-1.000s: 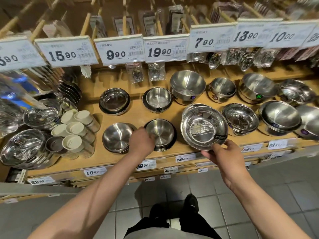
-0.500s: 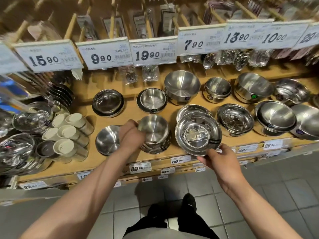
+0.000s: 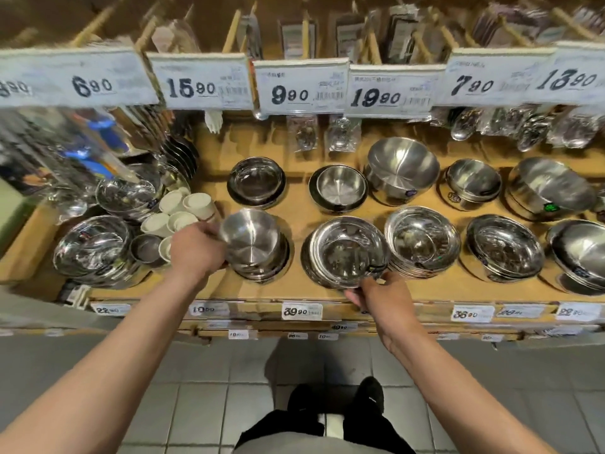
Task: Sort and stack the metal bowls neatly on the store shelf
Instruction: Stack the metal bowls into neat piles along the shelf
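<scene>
Steel bowls mid-stack on the wooden store shelf (image 3: pixel 294 290).
Left hand (image 3: pixel 193 253) fingers clamp a small brushed-steel bowl (image 3: pixel 248 235), tilted over its stack (image 3: pixel 262 267); right hand (image 3: pixel 381 298) pinches a wide polished dish (image 3: pixel 347 253). Off-centre release (slick metal) could slide it off.

Both forearms are seen bare to the frame edge; no sleeves, watch or rings are noted on the left hand (image 3: pixel 195 252) or the right hand (image 3: pixel 386 298). Black trousers (image 3: pixel 314 427) and black shoes (image 3: pixel 371 396) are worn. A grey garment hem (image 3: pixel 320 445) is visible at the bottom edge.
</scene>
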`<state>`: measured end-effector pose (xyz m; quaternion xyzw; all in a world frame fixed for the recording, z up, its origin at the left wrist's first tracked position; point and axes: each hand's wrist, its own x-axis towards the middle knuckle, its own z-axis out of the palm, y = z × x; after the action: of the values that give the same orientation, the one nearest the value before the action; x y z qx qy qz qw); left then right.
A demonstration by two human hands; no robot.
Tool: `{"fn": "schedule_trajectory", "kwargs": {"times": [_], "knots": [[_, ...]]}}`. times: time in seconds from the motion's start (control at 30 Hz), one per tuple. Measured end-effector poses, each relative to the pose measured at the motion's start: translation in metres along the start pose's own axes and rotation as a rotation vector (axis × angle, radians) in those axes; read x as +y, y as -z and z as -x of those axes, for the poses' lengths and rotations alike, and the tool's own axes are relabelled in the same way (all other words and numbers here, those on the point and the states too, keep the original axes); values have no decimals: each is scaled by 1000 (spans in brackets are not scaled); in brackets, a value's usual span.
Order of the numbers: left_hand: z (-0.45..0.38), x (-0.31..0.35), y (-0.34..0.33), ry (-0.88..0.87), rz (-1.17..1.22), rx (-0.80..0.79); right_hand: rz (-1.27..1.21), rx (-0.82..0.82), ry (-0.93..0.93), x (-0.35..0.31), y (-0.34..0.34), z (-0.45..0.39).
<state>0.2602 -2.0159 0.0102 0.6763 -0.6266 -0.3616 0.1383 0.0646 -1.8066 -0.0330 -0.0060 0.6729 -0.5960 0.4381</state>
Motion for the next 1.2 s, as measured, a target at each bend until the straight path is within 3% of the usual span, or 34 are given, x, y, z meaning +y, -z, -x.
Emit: {"fn": "schedule_trajectory", "kwargs": {"times": [0.1, 0.23, 0.53, 0.63, 0.67, 0.73, 0.8, 0.9, 1.07, 1.2], "knots": [[1, -5, -2, -34, -77, 56, 18, 36, 5, 4, -9, -5], [-8, -7, -9, 8, 36, -29, 49, 85, -29, 10, -16, -12], [1, -11, -16, -156, -186, 13, 152, 70, -35, 17, -21, -14], [41, -17, -15, -416, -220, 186, 185, 36, -55, 15, -7, -14], [61, -17, -18, -526, -207, 163, 189, 39, -57, 14, 0, -16], [91, -18, -35, -596, -138, -48, 196, 75, -59, 9, 13, -22], [106, -20, -60, -479, -47, -242, 210, 95, -69, 3, 21, -28], [102, -16, -92, -333, -62, -376, 204, 37, -87, -2, 23, -36], [84, -4, -121, -127, 163, -409, 167, 10, -58, 2, 23, -51], [75, 4, -133, -101, 241, -349, 170, -30, -35, 8, 25, -53]]}}
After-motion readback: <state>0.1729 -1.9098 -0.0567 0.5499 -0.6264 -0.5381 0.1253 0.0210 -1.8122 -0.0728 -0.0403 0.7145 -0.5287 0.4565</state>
